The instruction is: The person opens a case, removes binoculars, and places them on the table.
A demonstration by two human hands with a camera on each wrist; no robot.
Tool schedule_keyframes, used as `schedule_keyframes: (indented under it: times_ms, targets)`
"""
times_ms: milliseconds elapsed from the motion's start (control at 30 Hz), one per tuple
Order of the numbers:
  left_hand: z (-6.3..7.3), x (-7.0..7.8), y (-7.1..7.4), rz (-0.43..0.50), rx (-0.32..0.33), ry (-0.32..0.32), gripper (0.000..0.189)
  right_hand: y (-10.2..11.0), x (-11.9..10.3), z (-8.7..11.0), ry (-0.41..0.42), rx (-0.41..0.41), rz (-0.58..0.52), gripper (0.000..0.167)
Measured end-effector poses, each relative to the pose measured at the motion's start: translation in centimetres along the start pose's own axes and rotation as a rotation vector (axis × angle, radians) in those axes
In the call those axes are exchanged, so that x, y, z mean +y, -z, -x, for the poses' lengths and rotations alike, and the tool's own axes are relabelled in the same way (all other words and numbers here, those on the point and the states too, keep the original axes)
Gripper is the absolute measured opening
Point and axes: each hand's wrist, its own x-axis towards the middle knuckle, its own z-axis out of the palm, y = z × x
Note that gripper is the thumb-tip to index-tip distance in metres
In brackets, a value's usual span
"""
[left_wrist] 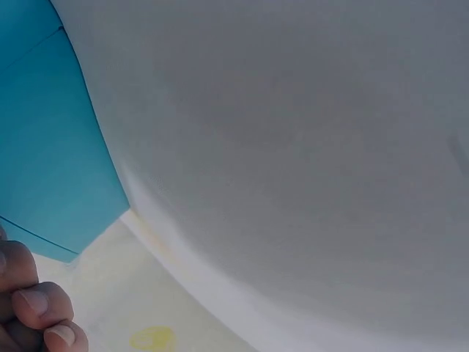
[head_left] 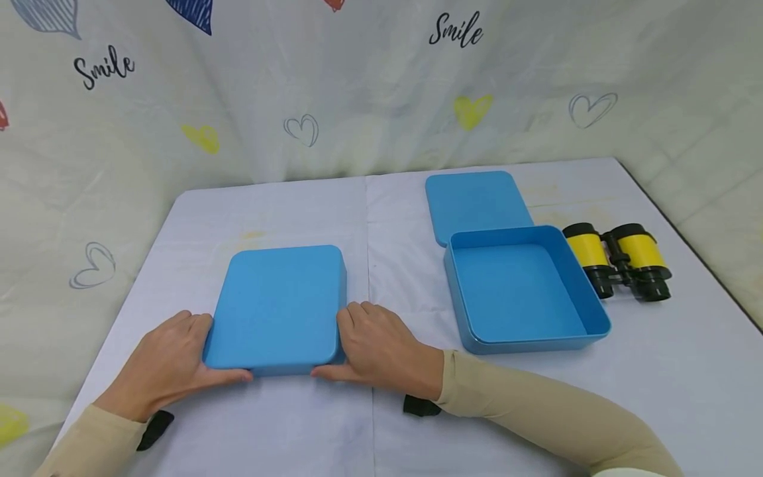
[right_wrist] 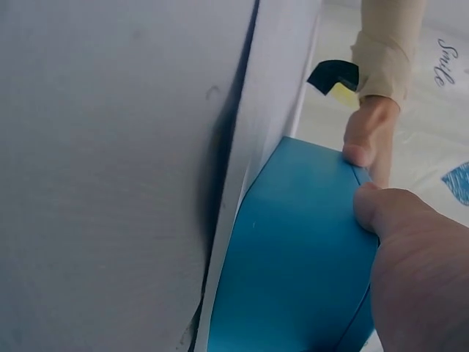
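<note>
Over on the left, the left hand is gripping the near left corner of a closed blue box, its thumb lying along the front wall. The box is sitting on the white table, broad top facing up; its wider span, as I'm seeing it, is running left to right between the hands. The right hand is likewise holding the near right corner, so both far corners are lying beyond the grip. The table's left edge is slanting just outside the left hand. Farther right, a strip of tabletop is separating the box from an open blue box; a blue lid is lying behind that one, and binoculars are resting just beside it.
</note>
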Motion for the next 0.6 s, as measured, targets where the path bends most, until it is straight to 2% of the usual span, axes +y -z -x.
schedule_keyframes:
  times_ms: [267,467,600]
  targets:
    - [0.2,0.0,0.0,0.009,0.031,-0.019,0.086,0.2,0.0,0.2,0.004,-0.011,-0.009,0.070]
    - [0.0,-0.3,0.4,0.010,-0.010,-0.033,0.083,0.1,0.2,0.1,-0.001,-0.020,-0.044,0.071]
    - [-0.4,-0.9,1.0,0.055,-0.048,-0.039,0.072,0.3,0.3,0.0,-0.044,-0.052,-0.110,0.071]
